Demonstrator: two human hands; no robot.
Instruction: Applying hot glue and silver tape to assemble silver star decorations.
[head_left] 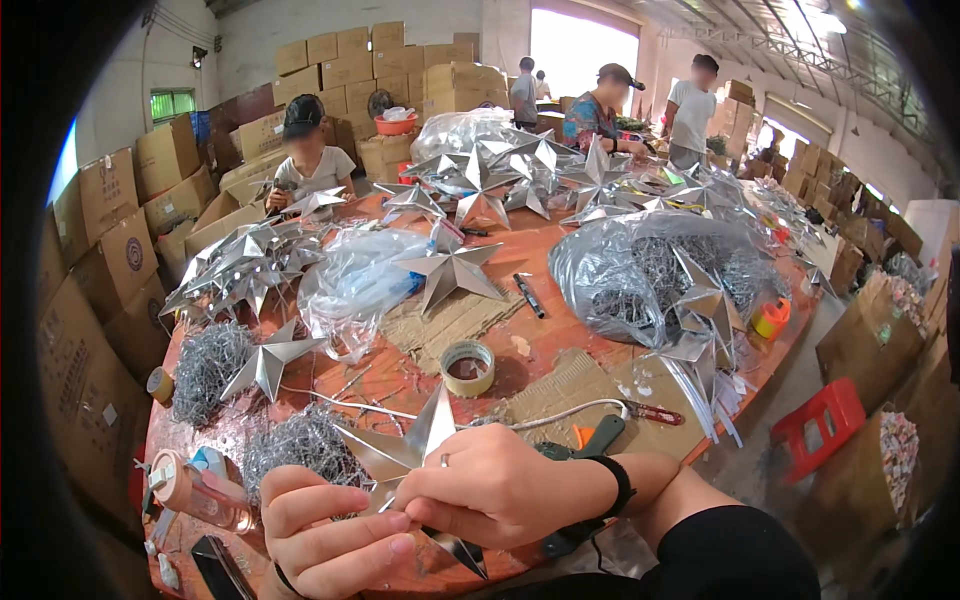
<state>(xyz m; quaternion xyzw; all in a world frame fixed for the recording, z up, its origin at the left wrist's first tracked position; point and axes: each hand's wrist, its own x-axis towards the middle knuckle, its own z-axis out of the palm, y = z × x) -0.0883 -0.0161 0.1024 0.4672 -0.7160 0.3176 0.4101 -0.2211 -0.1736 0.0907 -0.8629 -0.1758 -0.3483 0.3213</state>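
Note:
In front of me a folded silver metal star is held between my two hands. My right hand, with a ring and a black wristband, pinches the star near its middle, covering part of it. My left hand has its fingers bent toward the same spot, the fingertips meeting those of the right hand on the star. What lies exactly under the fingertips is hidden. Beside the left hand is a tangle of thin silver wire. A dark-green-handled tool with a white cord lies beyond the right hand.
A tape roll, a black marker and cardboard pieces lie on the red table. A pink-lidded bottle and a phone sit at left. Bagged wire and many stars surround them. Several people stand or sit beyond.

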